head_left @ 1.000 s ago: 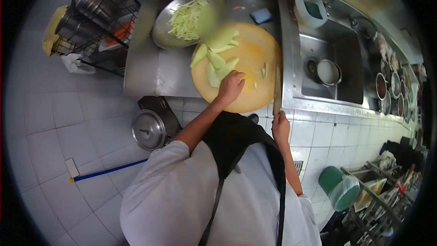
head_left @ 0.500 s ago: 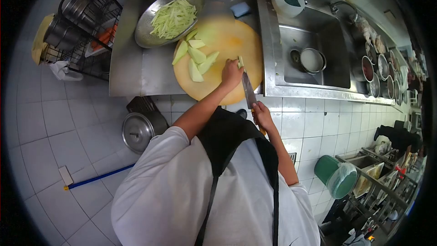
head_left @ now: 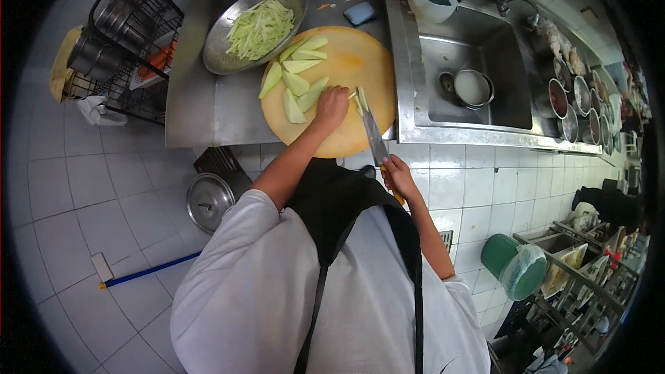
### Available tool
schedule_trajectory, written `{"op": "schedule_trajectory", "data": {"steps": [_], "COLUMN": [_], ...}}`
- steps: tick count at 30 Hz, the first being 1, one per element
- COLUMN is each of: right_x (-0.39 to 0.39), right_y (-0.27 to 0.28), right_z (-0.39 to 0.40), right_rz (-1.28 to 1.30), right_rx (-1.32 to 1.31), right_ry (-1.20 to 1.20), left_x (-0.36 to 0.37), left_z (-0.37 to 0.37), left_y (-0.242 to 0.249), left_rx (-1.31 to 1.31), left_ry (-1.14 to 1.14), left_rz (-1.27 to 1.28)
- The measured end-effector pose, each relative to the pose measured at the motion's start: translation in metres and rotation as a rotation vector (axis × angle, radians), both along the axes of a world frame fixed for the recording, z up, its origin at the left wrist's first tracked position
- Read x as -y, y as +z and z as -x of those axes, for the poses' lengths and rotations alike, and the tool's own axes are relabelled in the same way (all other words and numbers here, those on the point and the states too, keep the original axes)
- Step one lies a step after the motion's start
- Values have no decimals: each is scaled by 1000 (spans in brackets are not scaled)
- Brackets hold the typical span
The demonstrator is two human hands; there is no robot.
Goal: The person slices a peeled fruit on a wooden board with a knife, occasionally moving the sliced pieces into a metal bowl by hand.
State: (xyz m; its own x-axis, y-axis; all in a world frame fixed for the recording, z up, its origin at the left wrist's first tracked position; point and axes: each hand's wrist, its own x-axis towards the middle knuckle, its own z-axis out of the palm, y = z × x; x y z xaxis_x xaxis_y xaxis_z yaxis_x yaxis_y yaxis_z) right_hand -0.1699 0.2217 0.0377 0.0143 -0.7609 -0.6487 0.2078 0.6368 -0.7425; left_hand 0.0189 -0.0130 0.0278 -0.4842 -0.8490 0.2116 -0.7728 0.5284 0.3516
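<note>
My right hand [head_left: 398, 174] is closed around the handle of a kitchen knife [head_left: 375, 135], its blade pointing away from me over the round wooden chopping board [head_left: 346, 142]. A pale green vegetable strip [head_left: 361, 99] lies against the blade near its tip. Just left of the blade, my left hand [head_left: 334, 107] is over the board with fingers curled together; a small pale piece shows at the fingertips, but what they hold is mostly hidden. Several pale green vegetable wedges [head_left: 296, 83] lie on the board's left side. Behind them, a metal bowl [head_left: 216, 57] holds shredded vegetable [head_left: 260, 29].
A blue sponge [head_left: 360, 13] sits behind the board. To the right is a steel sink [head_left: 516, 62] with a small pot [head_left: 474, 89] inside. Several metal bowls [head_left: 569, 125] stand beyond it. On the left is a wire rack [head_left: 149, 48]; a lidded pot [head_left: 210, 203] stands below the counter.
My left hand has moved left, away from the knife towards the wedges. The strip by the blade is now uncovered. My right hand and knife have barely moved.
</note>
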Motion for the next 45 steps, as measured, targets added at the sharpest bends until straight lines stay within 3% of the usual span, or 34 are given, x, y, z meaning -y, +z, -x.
{"op": "schedule_trajectory", "data": {"steps": [2,8,14,20,21,26,27,29,30,32,35,37,41,43,45], "right_x": [0,4,6,7,10,49,60,96,112,137,154,152,124,101,78], "right_y": [-3,3,-1,-15,-3,53,46,94,123,163,178,178,156,122,106], "right_z": [1,-3,-4,-9,-9,-20,-25,-40,-52,-71,-85,-85,-64,-44,-30], "right_rz": [2,-2,29,114,108,159,313,405,434,521,553,515,331,257,202], "right_rx": [7,-48,-101,-131,-149,-374,-444,-624,-732,-762,-723,-666,-461,-369,-373], "right_ry": [5,3,20,13,18,96,99,207,256,265,228,183,74,-2,-23], "left_x": [-5,-18,-13,-8,-10,19,33,58,76,107,160,187,176,141,90], "left_z": [2,28,31,29,29,10,0,-25,-41,-69,-109,-144,-177,-171,-152], "left_y": [-5,7,-20,-66,-41,15,29,69,75,106,131,123,123,128,117], "left_rx": [-65,-262,-344,-710,-813,-1117,-1176,-1244,-1445,-1363,-1344,-446,-420,-532,-441], "left_ry": [90,259,342,380,423,433,445,441,374,361,550,683,670,612,540], "left_rz": [-189,-407,-387,-499,-630,-597,-599,-584,-653,-451,-290,180,174,135,20]}}
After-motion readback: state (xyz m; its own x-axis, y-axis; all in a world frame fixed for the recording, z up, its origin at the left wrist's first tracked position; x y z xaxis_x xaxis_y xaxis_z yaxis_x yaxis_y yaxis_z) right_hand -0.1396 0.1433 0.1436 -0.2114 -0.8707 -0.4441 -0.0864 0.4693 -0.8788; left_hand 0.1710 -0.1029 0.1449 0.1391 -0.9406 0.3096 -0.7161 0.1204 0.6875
